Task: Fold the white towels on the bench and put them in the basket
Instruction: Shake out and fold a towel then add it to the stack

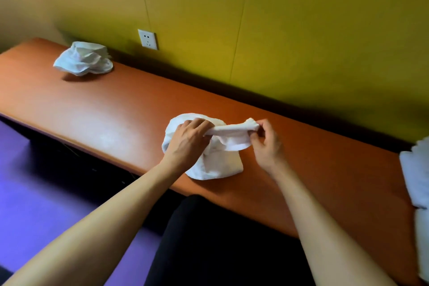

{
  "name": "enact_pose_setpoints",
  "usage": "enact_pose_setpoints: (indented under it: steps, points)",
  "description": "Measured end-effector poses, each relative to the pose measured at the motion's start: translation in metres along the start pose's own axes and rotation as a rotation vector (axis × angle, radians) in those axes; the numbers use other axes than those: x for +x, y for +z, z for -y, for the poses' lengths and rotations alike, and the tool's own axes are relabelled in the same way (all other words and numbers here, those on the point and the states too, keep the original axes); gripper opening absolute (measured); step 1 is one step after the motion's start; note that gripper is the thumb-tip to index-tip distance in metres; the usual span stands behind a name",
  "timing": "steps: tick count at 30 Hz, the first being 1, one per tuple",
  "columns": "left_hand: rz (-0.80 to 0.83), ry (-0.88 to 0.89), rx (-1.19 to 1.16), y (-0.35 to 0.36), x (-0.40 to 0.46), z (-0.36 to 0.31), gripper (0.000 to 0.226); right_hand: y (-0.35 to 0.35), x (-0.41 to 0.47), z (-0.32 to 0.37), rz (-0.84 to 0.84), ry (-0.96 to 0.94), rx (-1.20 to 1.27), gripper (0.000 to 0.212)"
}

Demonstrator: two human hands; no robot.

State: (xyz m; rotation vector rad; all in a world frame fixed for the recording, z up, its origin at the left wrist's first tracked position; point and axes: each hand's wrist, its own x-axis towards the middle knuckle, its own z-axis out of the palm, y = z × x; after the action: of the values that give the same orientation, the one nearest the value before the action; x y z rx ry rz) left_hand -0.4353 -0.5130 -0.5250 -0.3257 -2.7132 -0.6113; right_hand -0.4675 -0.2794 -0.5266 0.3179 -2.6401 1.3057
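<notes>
on the orange bench, near its front edge, lies a crumpled white towel, and both hands are closed on it: the left hand grips a bunched part at the towel's top, while the right hand pinches a raised corner between thumb and fingers, so a band of cloth stretches between them. a second crumpled towel sits well apart at the bench's far left end, below a wall socket, and more white cloth shows at the right edge.

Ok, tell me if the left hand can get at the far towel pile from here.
Probably not yet. The left hand is gripping the near towel, and the far pile lies well down the bench toward its left end. Nothing blocks the way, but it looks beyond arm's reach without stepping over.
</notes>
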Motion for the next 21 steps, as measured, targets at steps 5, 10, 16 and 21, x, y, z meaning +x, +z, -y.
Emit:
enact_pose_setpoints:
  steps: [5, 10, 16, 21]
  points:
    - [0.045, 0.080, -0.092, -0.030, 0.007, -0.034, 0.028, -0.038, 0.010, 0.033, -0.191, -0.017, 0.166, 0.023]
    - [0.033, -0.004, -0.076, -0.039, 0.005, -0.043, 0.026, -0.076, 0.010, 0.053, -0.298, -0.091, 0.149, 0.025]
    - [0.105, -0.109, -0.022, -0.034, -0.021, -0.043, 0.022, -0.132, 0.002, 0.058, -0.501, -0.051, 0.190, 0.019]
    - [0.014, -0.293, 0.023, -0.044, -0.023, -0.055, 0.021, -0.169, -0.018, 0.053, -0.607, -0.013, 0.185, 0.021]
